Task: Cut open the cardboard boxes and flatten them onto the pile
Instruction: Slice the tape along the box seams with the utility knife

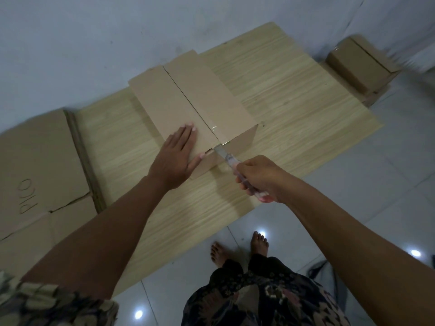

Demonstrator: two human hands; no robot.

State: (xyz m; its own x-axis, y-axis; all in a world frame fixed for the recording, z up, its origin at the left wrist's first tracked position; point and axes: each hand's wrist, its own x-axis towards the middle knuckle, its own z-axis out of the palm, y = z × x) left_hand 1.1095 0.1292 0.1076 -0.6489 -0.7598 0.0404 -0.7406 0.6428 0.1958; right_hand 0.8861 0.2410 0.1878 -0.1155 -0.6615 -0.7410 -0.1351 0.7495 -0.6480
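A closed cardboard box (207, 100) stands on a wood-grain board (294, 95) on the floor. Its top seam runs lengthwise, with clear tape near the front end. My left hand (175, 158) lies flat on the box's near left top flap, fingers straight, thumb over the front edge. My right hand (261, 178) grips a utility knife (229, 160) by the handle. The blade tip meets the front end of the seam at the box's near top edge. A pile of flattened cardboard (37, 158) lies to the left of the board.
Two more closed boxes (360, 67) are stacked at the far right against the white wall. My bare feet (240, 248) stand on glossy white tiles just in front of the board. A grey cloth (322, 269) lies at the right by my leg.
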